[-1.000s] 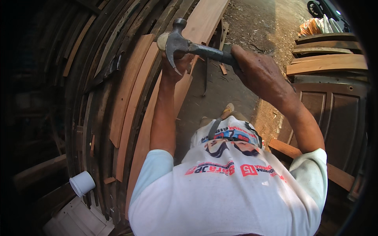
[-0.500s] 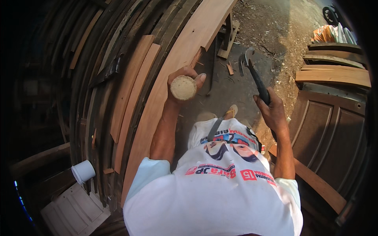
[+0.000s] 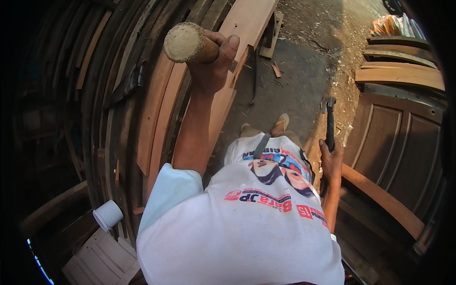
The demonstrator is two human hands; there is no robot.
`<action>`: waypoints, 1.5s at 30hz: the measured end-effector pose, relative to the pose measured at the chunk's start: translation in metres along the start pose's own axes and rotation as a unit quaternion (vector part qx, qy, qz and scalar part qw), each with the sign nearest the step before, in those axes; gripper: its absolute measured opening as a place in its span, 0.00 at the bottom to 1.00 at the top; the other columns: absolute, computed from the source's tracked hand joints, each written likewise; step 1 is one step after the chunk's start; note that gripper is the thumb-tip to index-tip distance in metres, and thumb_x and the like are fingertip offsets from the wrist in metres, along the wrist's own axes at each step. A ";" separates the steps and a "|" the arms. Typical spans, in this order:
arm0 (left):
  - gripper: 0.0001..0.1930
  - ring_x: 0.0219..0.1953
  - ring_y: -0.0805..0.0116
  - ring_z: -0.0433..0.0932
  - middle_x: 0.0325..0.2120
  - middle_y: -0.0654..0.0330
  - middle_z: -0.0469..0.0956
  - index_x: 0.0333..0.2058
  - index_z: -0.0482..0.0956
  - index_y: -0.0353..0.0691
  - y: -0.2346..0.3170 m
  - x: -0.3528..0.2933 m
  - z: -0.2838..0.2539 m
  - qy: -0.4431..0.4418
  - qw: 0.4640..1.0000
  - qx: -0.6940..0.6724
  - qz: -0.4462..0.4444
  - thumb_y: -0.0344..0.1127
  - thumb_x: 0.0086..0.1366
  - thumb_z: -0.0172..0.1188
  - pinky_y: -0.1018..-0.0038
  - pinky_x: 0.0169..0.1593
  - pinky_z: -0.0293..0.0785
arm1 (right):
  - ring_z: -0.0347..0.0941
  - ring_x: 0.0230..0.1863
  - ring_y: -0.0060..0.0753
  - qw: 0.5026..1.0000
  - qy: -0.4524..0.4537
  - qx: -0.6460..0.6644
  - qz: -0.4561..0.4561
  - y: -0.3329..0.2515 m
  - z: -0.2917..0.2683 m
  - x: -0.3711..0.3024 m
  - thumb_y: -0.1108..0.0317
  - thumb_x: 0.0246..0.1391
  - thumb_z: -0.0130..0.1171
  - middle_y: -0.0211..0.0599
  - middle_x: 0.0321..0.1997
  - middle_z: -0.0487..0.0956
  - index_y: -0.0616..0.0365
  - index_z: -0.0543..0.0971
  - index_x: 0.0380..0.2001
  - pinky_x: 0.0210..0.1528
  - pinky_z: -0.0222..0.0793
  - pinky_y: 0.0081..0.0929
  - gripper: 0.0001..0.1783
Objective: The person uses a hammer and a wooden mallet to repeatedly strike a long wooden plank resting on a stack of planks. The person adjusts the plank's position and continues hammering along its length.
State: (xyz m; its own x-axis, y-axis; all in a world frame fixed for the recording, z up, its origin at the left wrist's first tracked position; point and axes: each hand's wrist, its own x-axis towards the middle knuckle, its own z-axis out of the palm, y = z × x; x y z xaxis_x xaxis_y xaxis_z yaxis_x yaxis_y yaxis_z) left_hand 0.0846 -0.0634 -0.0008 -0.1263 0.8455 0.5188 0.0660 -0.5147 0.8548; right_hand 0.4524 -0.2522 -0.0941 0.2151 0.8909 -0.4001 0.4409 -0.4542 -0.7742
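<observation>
My left hand (image 3: 214, 66) is closed round a thick, round wooden handle (image 3: 186, 42), like a chisel's, its frayed end facing up. The hand hides any blade. Beneath that arm runs a long reddish plank (image 3: 247, 21), with a rough notch and splinters (image 3: 240, 66) in its edge just right of my hand. My right hand (image 3: 332, 159), out to the right, grips a claw hammer (image 3: 330, 126) by its black shaft, the head pointing away from me. The hammer is apart from the handle and the plank.
Long boards (image 3: 154, 114) lie side by side on the left, near a white bucket (image 3: 108, 215) and a pale panel (image 3: 102, 259). To the right are a brown door (image 3: 387, 137) and stacked timber (image 3: 399, 76). A wood chip (image 3: 276, 70) lies on the dark floor sheet (image 3: 297, 78).
My left hand has risen up and left with the wooden handle, which now tilts leftward. My right hand has lowered the hammer, moving its head down and right, away from the plank.
</observation>
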 end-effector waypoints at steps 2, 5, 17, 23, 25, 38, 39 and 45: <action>0.10 0.20 0.75 0.76 0.19 0.61 0.76 0.33 0.74 0.38 -0.013 -0.003 -0.002 0.004 0.999 0.018 0.034 0.31 0.68 0.68 0.77 0.23 0.72 | 0.63 0.29 0.19 1.000 0.010 0.014 0.025 0.008 0.009 -0.009 0.63 0.66 0.64 0.25 0.25 0.69 0.62 0.76 0.37 0.29 0.62 0.26 0.13; 0.11 0.20 0.75 0.77 0.19 0.62 0.76 0.33 0.74 0.38 -0.022 -0.008 -0.001 -0.002 1.000 0.005 0.012 0.32 0.67 0.69 0.78 0.24 0.73 | 0.65 0.28 0.20 1.000 0.011 0.012 0.026 -0.003 0.018 -0.022 0.62 0.66 0.65 0.25 0.25 0.70 0.61 0.77 0.38 0.29 0.64 0.27 0.13; 0.11 0.20 0.74 0.77 0.19 0.62 0.74 0.32 0.74 0.38 -0.025 -0.006 -0.008 0.006 1.000 -0.014 -0.014 0.33 0.69 0.68 0.76 0.24 0.74 | 0.60 0.22 0.17 0.998 0.053 0.005 -0.011 0.001 0.025 -0.040 0.58 0.66 0.65 0.22 0.21 0.65 0.60 0.75 0.35 0.23 0.56 0.26 0.17; 0.11 0.20 0.73 0.76 0.19 0.62 0.74 0.32 0.73 0.38 -0.026 -0.010 -0.009 0.022 1.000 -0.008 -0.015 0.33 0.69 0.68 0.76 0.24 0.74 | 0.60 0.25 0.19 0.999 0.042 -0.015 -0.004 -0.005 0.024 -0.037 0.58 0.65 0.65 0.24 0.23 0.66 0.61 0.75 0.35 0.27 0.58 0.28 0.17; 0.11 0.20 0.74 0.75 0.18 0.62 0.73 0.32 0.73 0.38 -0.025 -0.008 -0.009 0.021 1.000 -0.015 -0.012 0.33 0.69 0.67 0.76 0.24 0.74 | 0.61 0.27 0.20 0.999 0.042 -0.022 -0.015 -0.001 0.025 -0.034 0.58 0.65 0.65 0.25 0.24 0.66 0.61 0.75 0.36 0.28 0.59 0.28 0.16; 0.11 0.21 0.81 0.75 0.20 0.69 0.76 0.31 0.77 0.38 -0.019 -0.009 0.009 -0.027 0.997 0.068 0.033 0.32 0.65 0.74 0.81 0.25 0.71 | 0.67 0.27 0.26 0.994 0.030 -0.044 -0.098 -0.047 0.026 -0.027 0.63 0.65 0.65 0.35 0.24 0.73 0.62 0.78 0.41 0.31 0.67 0.32 0.13; 0.12 0.22 0.83 0.74 0.21 0.70 0.76 0.30 0.78 0.39 -0.019 -0.011 0.011 -0.018 0.998 0.061 0.002 0.31 0.64 0.75 0.81 0.25 0.71 | 0.67 0.27 0.25 0.992 0.031 -0.043 -0.116 -0.070 0.022 -0.028 0.64 0.65 0.65 0.34 0.24 0.73 0.62 0.78 0.41 0.30 0.67 0.31 0.12; 0.12 0.24 0.83 0.75 0.22 0.71 0.77 0.30 0.77 0.41 -0.012 -0.012 0.016 -0.044 0.993 0.108 -0.015 0.31 0.64 0.75 0.80 0.30 0.74 | 0.71 0.24 0.26 0.924 0.087 0.013 -0.372 -0.188 0.016 -0.018 0.69 0.66 0.65 0.32 0.23 0.72 0.58 0.74 0.44 0.27 0.68 0.31 0.10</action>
State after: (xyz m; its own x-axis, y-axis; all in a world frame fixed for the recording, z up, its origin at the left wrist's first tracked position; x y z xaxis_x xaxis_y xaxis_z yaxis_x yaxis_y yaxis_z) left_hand 0.1012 -0.0647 -0.0174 -0.0447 0.8741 0.4836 0.2746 -0.4547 0.8472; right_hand 0.3522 -0.1829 0.0506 0.0000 0.9439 0.3303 0.5023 0.2856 -0.8162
